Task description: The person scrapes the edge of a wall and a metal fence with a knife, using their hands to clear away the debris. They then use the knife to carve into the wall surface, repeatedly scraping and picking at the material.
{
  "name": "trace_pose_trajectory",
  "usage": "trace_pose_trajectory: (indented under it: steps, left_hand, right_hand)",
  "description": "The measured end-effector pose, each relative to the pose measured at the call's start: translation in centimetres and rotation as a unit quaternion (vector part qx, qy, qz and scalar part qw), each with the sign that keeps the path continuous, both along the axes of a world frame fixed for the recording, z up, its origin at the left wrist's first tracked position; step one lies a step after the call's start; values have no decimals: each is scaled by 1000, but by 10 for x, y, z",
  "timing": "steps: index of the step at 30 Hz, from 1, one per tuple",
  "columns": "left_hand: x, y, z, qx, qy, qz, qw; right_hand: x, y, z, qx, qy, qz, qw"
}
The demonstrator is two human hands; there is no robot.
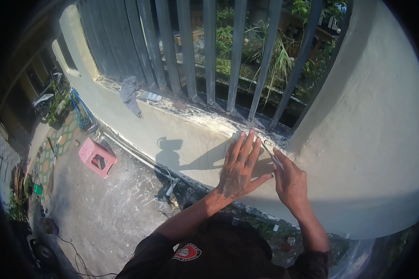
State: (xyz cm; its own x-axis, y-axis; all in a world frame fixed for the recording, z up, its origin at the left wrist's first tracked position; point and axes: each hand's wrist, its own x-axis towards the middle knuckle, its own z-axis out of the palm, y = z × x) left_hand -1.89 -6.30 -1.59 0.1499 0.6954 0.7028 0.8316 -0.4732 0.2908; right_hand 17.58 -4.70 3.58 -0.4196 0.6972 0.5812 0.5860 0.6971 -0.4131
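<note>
My left hand (pixel 237 172) lies flat against the top of the pale plastered wall (pixel 195 160), fingers stretched toward the rough ledge (pixel 198 114) under the metal bars. Just right of it, my right hand (pixel 291 183) is closed around a slim tool with a thin metal shaft (pixel 269 153). The shaft points up and left, its tip close to the ledge near my left fingertips. My fingers hide the grip end, so I cannot tell the tool's exact kind. Chipped, whitish plaster covers the ledge around both hands.
Upright grey bars (pixel 210 56) rise from the ledge, with plants behind. Further left on the ledge are a grey cloth (pixel 130 95) and a small pale flat item (pixel 150 96). A pink stool (pixel 97 157) stands on the concrete floor. A curved wall section (pixel 372 139) rises at right.
</note>
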Motion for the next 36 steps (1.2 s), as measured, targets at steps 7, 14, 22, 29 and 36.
trace_pose_trajectory:
  steps: [7, 14, 22, 29, 36]
  left_hand:
    - [-20, -9, -8, 3, -60, -87, 994]
    - [-63, -12, -11, -8, -115, -147, 982]
    - [-153, 5, -15, -10, -116, -214, 970]
    - [-183, 19, 5, -24, -136, -264, 955]
    - [-180, 36, 22, 28, -97, -316, 943]
  right_hand:
    - [-48, -28, -9, -257, 264, -9, 930]
    - [-99, -36, -25, -291, 370, 4, 882]
    - [-175, -51, -23, -383, 477, -13, 791]
    - [-220, -70, -12, -351, 471, -27, 809]
    - [-212, -76, -6, -242, 428, 13, 871]
